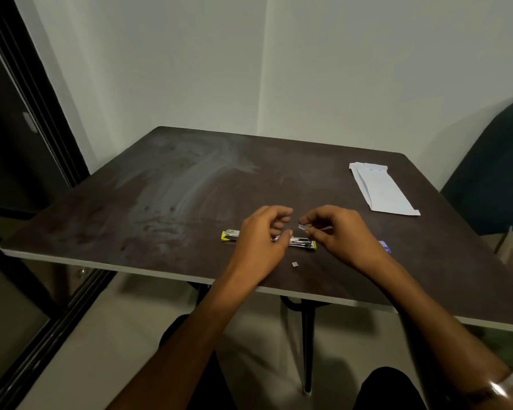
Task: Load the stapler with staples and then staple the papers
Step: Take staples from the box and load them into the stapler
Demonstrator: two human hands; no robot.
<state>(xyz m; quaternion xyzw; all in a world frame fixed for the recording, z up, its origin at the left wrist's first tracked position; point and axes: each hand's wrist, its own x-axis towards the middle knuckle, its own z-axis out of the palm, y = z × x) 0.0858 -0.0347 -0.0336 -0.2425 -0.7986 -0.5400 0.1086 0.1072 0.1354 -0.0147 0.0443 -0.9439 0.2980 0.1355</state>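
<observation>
A yellow and silver stapler (231,234) lies swung flat open on the dark table (160,196), partly hidden under my hands. My right hand (335,232) pinches a thin silver strip of staples (303,227) just above the stapler's right end. My left hand (264,232) hovers over the stapler's middle with fingers curled and nothing clearly in them. A small stray bit of staples (294,264) rests on the table in front of the stapler. Folded white papers (381,190) lie at the far right of the table.
A small blue staple box (385,246) peeks out behind my right wrist. A dark chair (492,179) stands beyond the table's right edge. Walls close in behind, and a dark door frame (42,119) runs along the left.
</observation>
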